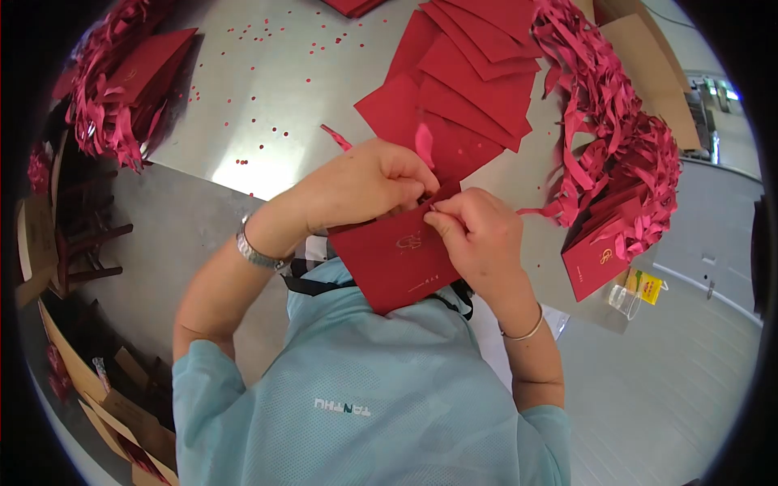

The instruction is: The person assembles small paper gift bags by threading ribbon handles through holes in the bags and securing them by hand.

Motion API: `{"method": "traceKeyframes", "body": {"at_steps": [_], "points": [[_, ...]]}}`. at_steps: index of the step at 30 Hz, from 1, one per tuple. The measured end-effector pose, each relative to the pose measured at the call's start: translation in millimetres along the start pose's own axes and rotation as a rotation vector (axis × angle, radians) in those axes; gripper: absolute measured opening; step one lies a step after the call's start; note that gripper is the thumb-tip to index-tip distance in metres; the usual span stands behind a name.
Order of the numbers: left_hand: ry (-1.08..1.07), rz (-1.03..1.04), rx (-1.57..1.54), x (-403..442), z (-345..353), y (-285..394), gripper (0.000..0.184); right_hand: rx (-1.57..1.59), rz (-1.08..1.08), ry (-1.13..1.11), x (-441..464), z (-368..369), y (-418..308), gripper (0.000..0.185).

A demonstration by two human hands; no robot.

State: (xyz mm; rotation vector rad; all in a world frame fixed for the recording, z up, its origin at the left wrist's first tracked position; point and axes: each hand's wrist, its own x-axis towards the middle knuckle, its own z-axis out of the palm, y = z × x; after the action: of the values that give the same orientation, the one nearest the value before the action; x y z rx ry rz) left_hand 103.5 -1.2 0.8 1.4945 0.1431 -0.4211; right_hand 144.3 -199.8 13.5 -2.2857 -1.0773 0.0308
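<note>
A red paper bag (397, 263) with a gold logo is held tilted in front of my body, its mouth away from me. My left hand (365, 185) has its fingers curled at the bag's mouth, closed on a pink ribbon (424, 146) whose ends stick out beyond the hand. Its fingertips are partly hidden by the bag's edge. With thumb and forefinger, my right hand (482, 235) pinches the top edge of the same bag near its right corner. Just beyond both hands lies a spread of flat red bags (470, 89) on the metal table (300, 97).
To the right, red bags with pink ribbons (608, 146) are heaped along the table edge. Another ribboned stack (130, 81) lies at the far left. Small red paper dots are scattered over the table. A clear plastic cup (624, 300) stands at right; cardboard boxes (121, 413) are lower left.
</note>
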Motion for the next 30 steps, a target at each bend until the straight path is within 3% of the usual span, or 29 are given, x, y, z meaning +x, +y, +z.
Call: {"method": "traceKeyframes", "body": {"at_steps": [2, 7, 9, 11, 12, 17, 18, 21, 24, 25, 26, 29, 30], "points": [[-0.081, 0.14, 0.329, -1, -1, 4, 0.017, 0.077, -0.02, 0.079, -4, 5, 0, 0.017], [-0.048, 0.31, 0.493, 0, 6, 4, 0.014, 0.142, 0.038, 0.062, -9, 4, 4, 0.018], [-0.002, 0.48, 0.684, -2, 9, 6, 0.011, 0.146, 0.081, 0.021, -15, 4, 4, 0.019], [0.041, 0.473, 0.77, 0, 9, 3, 0.01, -0.131, -0.075, 0.133, -24, 10, 5, 0.032], [0.086, 0.463, 0.856, 1, 8, 0, 0.01, -0.117, -0.004, 0.072, -34, 16, 9, 0.044], [0.319, 0.422, 0.935, 1, -17, -15, 0.009, -0.036, -0.014, 0.177, -43, 32, 22, 0.045], [0.443, 0.446, 0.915, -3, -24, -15, 0.008, -0.06, -0.013, 0.173, -42, 30, 20, 0.046], [0.625, 0.327, 0.912, -11, -49, -10, 0.009, -0.079, -0.008, 0.16, -42, 29, 21, 0.046], [0.676, 0.293, 0.945, -18, -48, -12, 0.011, -0.1, -0.007, 0.126, -41, 27, 19, 0.046], [0.62, 0.277, 0.984, -19, -49, -17, 0.025, -0.128, -0.007, 0.101, -40, 25, 17, 0.045], [0.619, 0.28, 0.982, -21, -47, -17, 0.025, -0.131, -0.007, 0.101, -39, 22, 15, 0.045], [0.753, 0.355, 0.835, -33, -33, -15, 0.061, -0.21, -0.034, 0.062, -39, 5, 7, 0.046], [0.802, 0.395, 0.794, -40, -26, -11, 0.06, -0.216, -0.058, 0.092, -41, -8, 5, 0.046]]}}
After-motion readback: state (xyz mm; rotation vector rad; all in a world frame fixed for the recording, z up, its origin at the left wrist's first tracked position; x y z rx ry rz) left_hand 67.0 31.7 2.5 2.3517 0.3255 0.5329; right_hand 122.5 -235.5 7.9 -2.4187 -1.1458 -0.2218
